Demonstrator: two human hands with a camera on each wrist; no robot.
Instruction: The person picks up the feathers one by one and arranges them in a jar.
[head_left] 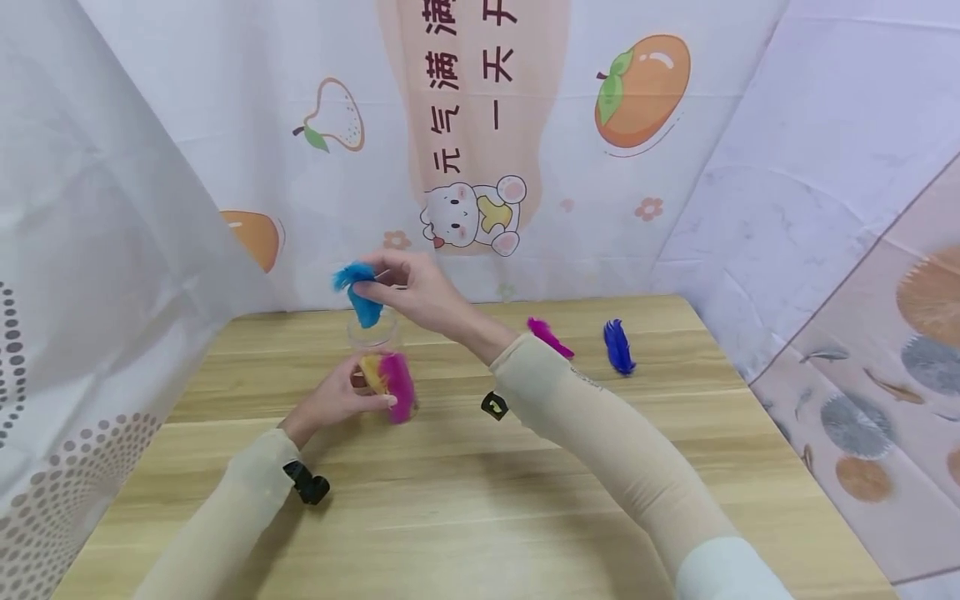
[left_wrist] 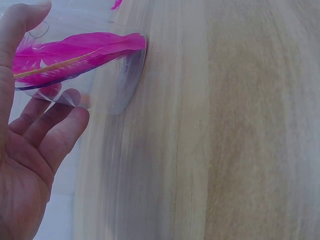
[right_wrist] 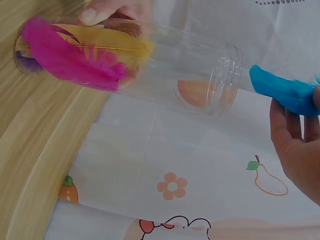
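— See the clear jar (head_left: 372, 358) standing on the desk (head_left: 480, 500)? The left hand (head_left: 337, 398) has its grip wrapped round the lower part, fingers curled against the wall.

— And inside the jar?

— A magenta feather (head_left: 397, 387) and a yellow feather (head_left: 371, 372), resting near the bottom.

— What's the right hand (head_left: 420, 292) doing?

— Its grip pinches a light blue feather (head_left: 360, 293) just above the jar's mouth, tip pointing down toward the opening.

— Anything else about?

— To the right of the jar, well apart from it, a second magenta feather (head_left: 550, 337) and a dark blue feather (head_left: 618, 347) lie on the desk.

— Where could it slip?

— I'd guess the vane could catch on the jar's rim and bend, or drift outside if let go too high. A light jar could also tip if the left hand loosens.
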